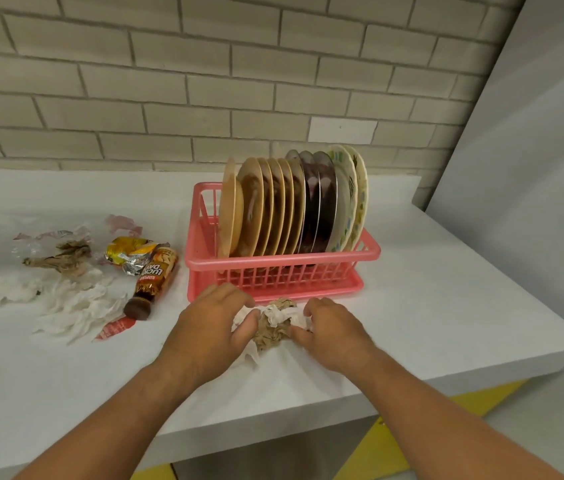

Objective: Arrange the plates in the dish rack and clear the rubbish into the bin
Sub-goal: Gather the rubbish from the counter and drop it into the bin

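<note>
On the white desk (429, 289), just in front of the dish rack (284, 271), both hands close on one paper wad (273, 327), a crumpled ball of soft white tissue and rough brown paper. The left hand (211, 320) grips its left side with curled fingers (239, 297) and the thumb pressed in. The right hand (332, 327) grips the right side, its fingers (318, 304) also curled round it.

The rack is pink plastic with slatted walls and sits on a matching tray. The plates (291, 206) stand on edge in a tight row. Smooth tan ones are at the left, too close-packed for a sure count, then come three dark glossy ones and two cream ones with a printed pattern.

Well to the left lies loose rubbish:
- One bottle (154, 275) lies on its side with a brown cap, its label reading "KOPIKO LUCKY DAY".
- One crushed wrapper (128, 252) of yellow and silver foil touches the bottle.
- One twisted brown paper (65, 256) lies further left.
- Several white tissues (72, 303) lie wrinkled and flat.
- Some clear film (48, 237) carries red print.

A pale brick wall (169, 81) stands behind.
</note>
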{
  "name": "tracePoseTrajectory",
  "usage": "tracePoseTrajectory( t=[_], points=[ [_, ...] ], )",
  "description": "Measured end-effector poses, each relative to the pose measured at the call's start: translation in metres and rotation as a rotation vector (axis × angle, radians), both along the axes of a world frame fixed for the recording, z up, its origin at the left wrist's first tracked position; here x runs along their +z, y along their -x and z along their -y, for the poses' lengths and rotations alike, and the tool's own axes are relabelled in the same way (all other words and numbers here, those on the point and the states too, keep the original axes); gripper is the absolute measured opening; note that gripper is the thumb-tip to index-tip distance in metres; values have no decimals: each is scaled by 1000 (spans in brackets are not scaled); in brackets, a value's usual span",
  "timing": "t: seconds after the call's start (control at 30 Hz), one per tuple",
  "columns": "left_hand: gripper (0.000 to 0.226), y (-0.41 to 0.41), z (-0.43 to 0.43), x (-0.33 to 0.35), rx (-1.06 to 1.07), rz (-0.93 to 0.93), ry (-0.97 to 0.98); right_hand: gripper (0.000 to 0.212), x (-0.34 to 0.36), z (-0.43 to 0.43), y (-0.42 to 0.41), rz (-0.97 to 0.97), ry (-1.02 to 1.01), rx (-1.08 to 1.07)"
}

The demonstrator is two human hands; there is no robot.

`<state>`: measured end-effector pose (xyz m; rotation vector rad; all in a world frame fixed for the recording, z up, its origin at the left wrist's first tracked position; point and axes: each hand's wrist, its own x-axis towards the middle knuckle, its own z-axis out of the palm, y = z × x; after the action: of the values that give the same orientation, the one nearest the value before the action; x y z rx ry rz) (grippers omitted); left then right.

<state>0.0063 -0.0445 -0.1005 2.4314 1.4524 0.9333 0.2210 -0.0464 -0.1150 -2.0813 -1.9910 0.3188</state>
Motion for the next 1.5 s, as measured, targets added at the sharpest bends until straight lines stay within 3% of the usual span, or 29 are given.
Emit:
tracePoseTrajectory(
  t=[0.1,0.47,0.57,0.73,0.9,1.07,1.13,1.23,1.33,1.5],
  points=[
    [19,-13,6,-4,39,-28,17,46,-6,-7,4,8,-10,4],
    [21,-41,9,-1,83,-108,16,16,15,-3,-33,-151,-77,134],
    [29,-49,4,1,73,-200,41,13,27,1,-47,-269,-98,152],
    [44,-66,-9,0,125,-459,107,30,28,12,-66,-431,-57,141],
    [28,-77,-18,-7,191,-576,106,27,14,21,-77,-434,0,86],
    [12,-76,-22,3,130,-221,161,21,14,20,-83,-427,12,55],
    [8,-76,-24,13,122,-169,184,17,15,18,-81,-433,7,57],
    [28,-74,-29,31,76,-65,90,14,18,15,-75,-475,-5,60],
    [34,-75,-34,46,21,-42,14,13,20,12,-68,-494,-20,77],
    [39,-75,-31,51,7,-74,64,12,24,9,-61,-497,-23,81]
  ],
)
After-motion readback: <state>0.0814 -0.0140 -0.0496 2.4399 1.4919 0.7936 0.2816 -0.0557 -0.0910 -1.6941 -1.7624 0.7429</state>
